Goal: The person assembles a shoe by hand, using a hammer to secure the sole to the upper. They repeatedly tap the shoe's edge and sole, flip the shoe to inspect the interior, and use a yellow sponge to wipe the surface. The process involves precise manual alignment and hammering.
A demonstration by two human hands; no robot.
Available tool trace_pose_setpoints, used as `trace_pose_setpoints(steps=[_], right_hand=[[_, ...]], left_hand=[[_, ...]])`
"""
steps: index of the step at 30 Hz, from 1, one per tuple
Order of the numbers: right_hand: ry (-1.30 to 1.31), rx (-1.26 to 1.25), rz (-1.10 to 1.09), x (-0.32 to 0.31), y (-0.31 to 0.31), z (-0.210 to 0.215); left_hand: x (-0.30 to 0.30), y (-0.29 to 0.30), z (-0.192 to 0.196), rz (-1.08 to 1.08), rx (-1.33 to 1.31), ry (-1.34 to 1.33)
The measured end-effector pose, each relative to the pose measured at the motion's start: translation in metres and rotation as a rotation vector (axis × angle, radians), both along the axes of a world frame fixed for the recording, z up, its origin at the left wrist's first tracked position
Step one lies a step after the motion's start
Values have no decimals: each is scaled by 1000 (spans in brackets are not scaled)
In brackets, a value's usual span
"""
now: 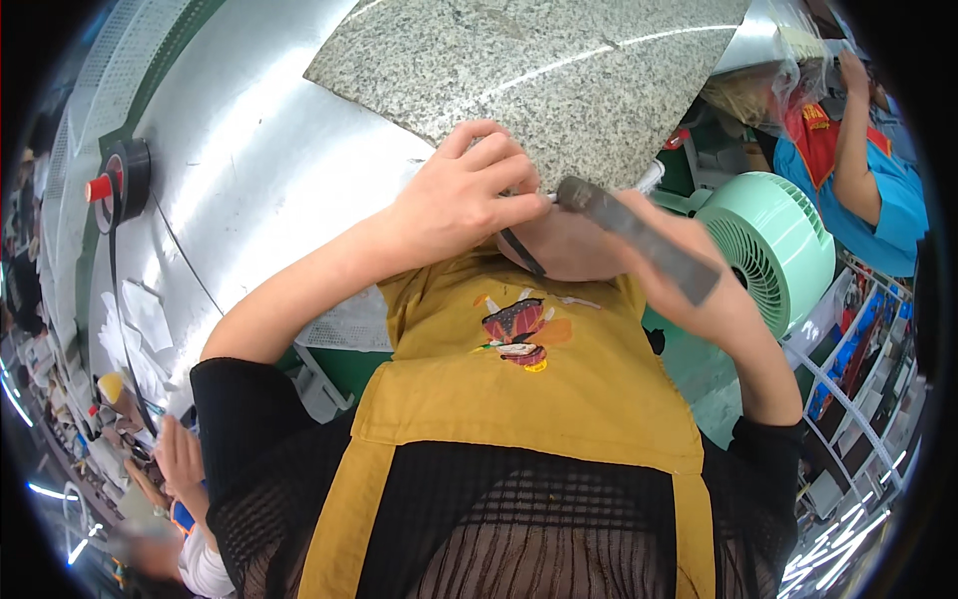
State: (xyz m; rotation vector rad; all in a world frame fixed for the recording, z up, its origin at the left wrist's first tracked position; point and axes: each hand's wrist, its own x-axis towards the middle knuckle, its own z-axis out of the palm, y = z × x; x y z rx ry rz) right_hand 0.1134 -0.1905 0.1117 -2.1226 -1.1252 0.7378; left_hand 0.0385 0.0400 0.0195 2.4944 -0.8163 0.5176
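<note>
Nearest the lens, a mustard apron (pixel 519 399) over a black mesh top (pixel 544 549), filling the lower middle and hiding whatever sits below the hands. Above it, left hand (pixel 464 195) curled, fingers pinched around something small and thin, probably the near end of a white rod (pixel 649 178); grip point hidden by the knuckles, so hard to be sure. Just below that hand, a short dark strip (pixel 522 252) hanging loose against the palm behind. Right hand (pixel 699 285) closed around a flat grey bar (pixel 639 235), holding it slantwise, upper end touching the left fingertips, lower end jutting past the palm. Both hands raised close together in front of a speckled stone slab (pixel 529 70), which lies on a shiny metal table (pixel 259 170).

Off to the left on that table, a roll of black tape (pixel 130 175) on a red-tipped holder, a length of tape trailing down, and scraps of white paper (pixel 145 319) near the edge. Right of the hands, a pale green fan (pixel 773 245), partly covered by the right wrist. Beyond it, a person in a blue shirt (pixel 883 200), arm lifted, cut off by the rim. Lower left, another person's hand (pixel 180 459), blurred, with cluttered small items too warped to make out.
</note>
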Motion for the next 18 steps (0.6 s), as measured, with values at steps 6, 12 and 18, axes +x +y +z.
trace_pose_setpoints(steps=[6,12,18], right_hand=[[59,31,-12,2,2,8],[7,-89,52,-1,7,-1],[19,38,-19,-3,2,0]], left_hand=[[-3,2,-2,4,33,-22],[-10,-2,-4,92,-140,96],[-9,1,-4,61,-38,-26]])
